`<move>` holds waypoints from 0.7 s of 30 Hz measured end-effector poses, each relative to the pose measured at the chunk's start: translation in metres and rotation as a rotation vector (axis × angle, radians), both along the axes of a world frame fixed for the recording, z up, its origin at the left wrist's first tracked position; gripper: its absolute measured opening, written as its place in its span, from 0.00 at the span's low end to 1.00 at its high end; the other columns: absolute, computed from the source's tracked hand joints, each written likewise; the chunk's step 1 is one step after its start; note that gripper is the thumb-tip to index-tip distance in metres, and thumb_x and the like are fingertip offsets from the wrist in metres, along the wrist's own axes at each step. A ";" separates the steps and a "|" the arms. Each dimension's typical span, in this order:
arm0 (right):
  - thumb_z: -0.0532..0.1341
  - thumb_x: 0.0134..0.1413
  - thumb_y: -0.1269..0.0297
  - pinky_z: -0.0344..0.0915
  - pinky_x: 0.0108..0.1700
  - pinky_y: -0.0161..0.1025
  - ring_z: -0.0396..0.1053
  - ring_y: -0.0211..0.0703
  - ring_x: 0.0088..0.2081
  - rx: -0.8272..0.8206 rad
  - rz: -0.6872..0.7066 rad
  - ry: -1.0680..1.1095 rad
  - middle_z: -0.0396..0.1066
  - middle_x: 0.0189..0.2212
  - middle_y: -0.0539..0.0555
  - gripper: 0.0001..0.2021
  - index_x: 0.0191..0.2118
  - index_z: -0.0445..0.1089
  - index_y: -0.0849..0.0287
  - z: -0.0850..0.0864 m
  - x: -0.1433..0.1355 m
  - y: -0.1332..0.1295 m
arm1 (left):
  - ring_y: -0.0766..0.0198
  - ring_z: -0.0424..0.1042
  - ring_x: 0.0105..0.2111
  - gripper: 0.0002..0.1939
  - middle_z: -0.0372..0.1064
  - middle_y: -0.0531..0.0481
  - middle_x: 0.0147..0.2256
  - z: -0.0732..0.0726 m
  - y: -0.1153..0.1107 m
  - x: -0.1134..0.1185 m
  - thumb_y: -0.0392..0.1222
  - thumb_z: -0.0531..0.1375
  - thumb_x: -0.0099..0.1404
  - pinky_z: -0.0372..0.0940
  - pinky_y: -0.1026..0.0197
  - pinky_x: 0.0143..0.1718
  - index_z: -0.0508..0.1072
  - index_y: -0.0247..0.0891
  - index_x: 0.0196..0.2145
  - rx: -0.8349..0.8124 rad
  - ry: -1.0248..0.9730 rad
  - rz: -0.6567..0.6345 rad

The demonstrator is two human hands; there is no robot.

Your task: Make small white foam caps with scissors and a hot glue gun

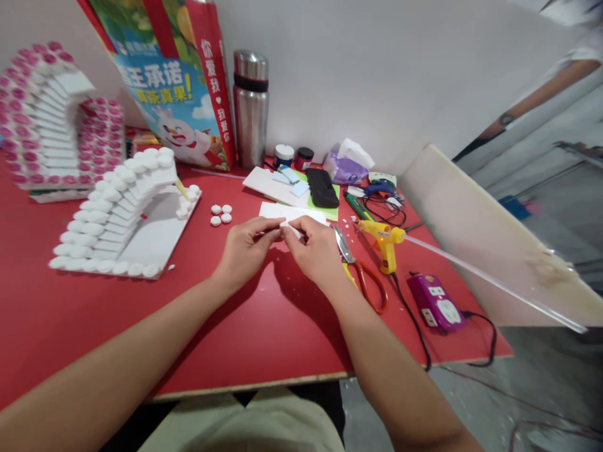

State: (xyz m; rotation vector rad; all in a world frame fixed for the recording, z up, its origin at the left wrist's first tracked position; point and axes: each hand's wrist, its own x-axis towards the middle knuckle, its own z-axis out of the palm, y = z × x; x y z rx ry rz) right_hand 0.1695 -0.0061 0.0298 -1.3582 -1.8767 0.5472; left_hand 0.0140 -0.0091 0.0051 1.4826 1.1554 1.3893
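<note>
Between my fingertips is a small white piece (291, 230), its exact shape partly covered. My left hand (247, 248) pinches it from the left side, and my right hand (313, 248) grips it with thumb and fingers from the right. Just behind the hands lies a white sheet (292, 212). Several round white discs (221, 215) sit together left of my left hand. Farther left stands a white stair model (127, 216) edged with similar white discs. Orange-handled scissors (362, 270) lie beside my right hand.
A yellow glue gun (385, 242) with a long clear glue stick is at the right, near a purple power box (436, 303) and its cords. A steel flask (251, 113), a black phone-like object (323, 188), a purple tissue pack (346, 166) and a pink-dotted model (56, 125) stand behind.
</note>
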 end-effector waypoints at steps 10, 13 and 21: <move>0.60 0.63 0.59 0.62 0.33 0.35 0.68 0.38 0.30 -0.097 0.128 0.085 0.75 0.29 0.52 0.10 0.36 0.74 0.58 0.003 0.004 0.000 | 0.55 0.79 0.37 0.14 0.81 0.44 0.37 0.012 0.005 -0.016 0.48 0.69 0.60 0.74 0.54 0.43 0.84 0.38 0.41 -0.089 -0.051 -0.177; 0.62 0.62 0.53 0.65 0.31 0.36 0.68 0.38 0.25 -0.310 0.123 0.302 0.74 0.25 0.52 0.14 0.35 0.74 0.59 0.005 0.004 0.003 | 0.56 0.79 0.37 0.16 0.81 0.43 0.36 0.007 0.006 -0.016 0.50 0.69 0.60 0.74 0.55 0.43 0.83 0.36 0.41 -0.098 -0.069 -0.194; 0.58 0.67 0.48 0.66 0.23 0.32 0.66 0.34 0.22 -1.027 0.242 0.894 0.77 0.31 0.55 0.18 0.44 0.73 0.60 0.005 0.014 0.016 | 0.57 0.79 0.38 0.14 0.81 0.45 0.38 0.007 0.011 -0.020 0.46 0.70 0.58 0.73 0.57 0.45 0.82 0.39 0.41 -0.153 -0.067 -0.214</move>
